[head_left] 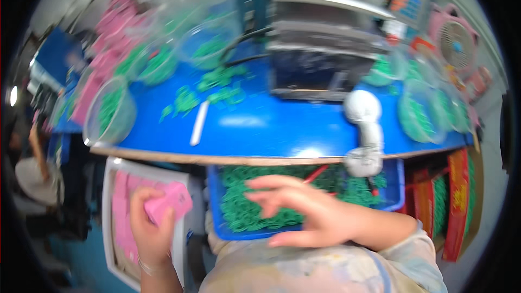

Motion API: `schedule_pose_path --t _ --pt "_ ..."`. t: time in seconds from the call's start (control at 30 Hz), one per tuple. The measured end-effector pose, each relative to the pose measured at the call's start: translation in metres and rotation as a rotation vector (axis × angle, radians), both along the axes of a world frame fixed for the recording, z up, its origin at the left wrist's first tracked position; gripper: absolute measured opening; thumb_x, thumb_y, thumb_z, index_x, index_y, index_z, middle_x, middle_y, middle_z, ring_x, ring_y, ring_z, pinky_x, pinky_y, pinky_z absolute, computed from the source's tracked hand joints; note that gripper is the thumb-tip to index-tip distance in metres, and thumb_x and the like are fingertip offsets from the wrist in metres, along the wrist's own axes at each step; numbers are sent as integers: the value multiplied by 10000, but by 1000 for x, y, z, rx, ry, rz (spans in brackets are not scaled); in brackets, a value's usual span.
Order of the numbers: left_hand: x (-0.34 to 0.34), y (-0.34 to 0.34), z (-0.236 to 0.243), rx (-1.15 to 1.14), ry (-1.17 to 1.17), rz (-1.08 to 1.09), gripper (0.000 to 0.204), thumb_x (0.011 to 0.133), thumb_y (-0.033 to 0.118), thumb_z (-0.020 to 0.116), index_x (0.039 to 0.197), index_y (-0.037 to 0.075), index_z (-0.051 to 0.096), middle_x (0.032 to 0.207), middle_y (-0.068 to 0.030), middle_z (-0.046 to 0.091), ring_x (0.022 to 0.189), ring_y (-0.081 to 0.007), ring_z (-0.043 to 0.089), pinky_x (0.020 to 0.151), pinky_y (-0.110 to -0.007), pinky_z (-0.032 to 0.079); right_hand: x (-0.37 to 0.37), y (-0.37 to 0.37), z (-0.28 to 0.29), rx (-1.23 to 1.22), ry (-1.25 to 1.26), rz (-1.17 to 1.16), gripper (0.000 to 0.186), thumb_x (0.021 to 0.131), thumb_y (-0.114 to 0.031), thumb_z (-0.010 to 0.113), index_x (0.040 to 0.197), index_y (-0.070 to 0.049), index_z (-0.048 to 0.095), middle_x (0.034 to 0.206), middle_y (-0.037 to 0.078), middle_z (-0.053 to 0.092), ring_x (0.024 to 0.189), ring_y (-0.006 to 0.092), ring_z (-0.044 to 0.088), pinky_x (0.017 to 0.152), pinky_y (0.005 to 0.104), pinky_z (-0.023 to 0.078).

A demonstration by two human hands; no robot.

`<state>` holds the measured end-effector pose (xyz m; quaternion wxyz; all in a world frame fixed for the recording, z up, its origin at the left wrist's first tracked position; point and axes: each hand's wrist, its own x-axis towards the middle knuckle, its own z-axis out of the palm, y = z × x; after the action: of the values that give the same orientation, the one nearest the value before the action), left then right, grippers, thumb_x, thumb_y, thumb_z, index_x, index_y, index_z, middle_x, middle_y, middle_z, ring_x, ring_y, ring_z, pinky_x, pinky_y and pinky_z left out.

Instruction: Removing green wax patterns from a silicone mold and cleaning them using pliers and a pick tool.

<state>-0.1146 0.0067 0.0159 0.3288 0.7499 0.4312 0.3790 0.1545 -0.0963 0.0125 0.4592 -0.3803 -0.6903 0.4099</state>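
My left hand [153,228] is closed around a pink flat-sided piece [169,203], too blurred to tell its kind. It is above a white bin [108,228] that holds more pink pieces [124,214]. My right hand [304,209] has its fingers apart and nothing in them. It reaches across a blue tray [217,220] heaped with small green pieces [239,206]. Two red sticks, one the slanted red stick [316,173], show in the tray beyond my right hand.
A blue table [244,130] carries a dark machine [320,54], a white knobbly object [363,125], a white strip [199,123], loose green pieces [186,100] and several clear bowls, including the left bowl [122,116]. Pink pieces [111,38] are stacked back left. Red boxes [456,206] stand right; a pink fan [455,40] behind.
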Motion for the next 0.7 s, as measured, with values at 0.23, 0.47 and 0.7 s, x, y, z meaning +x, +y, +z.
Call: schedule_pose_path --t 0.23,0.47,0.7 --pt "112 -36 1 674 103 -480 399 748 211 670 1099 85 528 1281 -216 402 1079 -349 417 898 -419 389 -29 -5 3 -10 234 -428 659 610 -308 836 959 -49 341 1101 173 445 1036 238 458 867 361 412" --pt "113 -33 -5 -28 -212 -915 473 658 174 789 1021 84 499 1314 -198 383 1266 -379 318 1036 -454 276 2 -16 13 -161 -34 -235 579 764 -492 649 984 -1 433 943 165 533 810 273 555 689 350 459" --pt "112 -39 -16 -649 -607 -811 579 621 292 848 988 74 457 1247 -166 401 1197 -253 391 1019 -414 305 -5 -14 3 12 -313 -282 301 864 -297 585 710 -39 578 624 129 578 580 308 579 517 386 447"
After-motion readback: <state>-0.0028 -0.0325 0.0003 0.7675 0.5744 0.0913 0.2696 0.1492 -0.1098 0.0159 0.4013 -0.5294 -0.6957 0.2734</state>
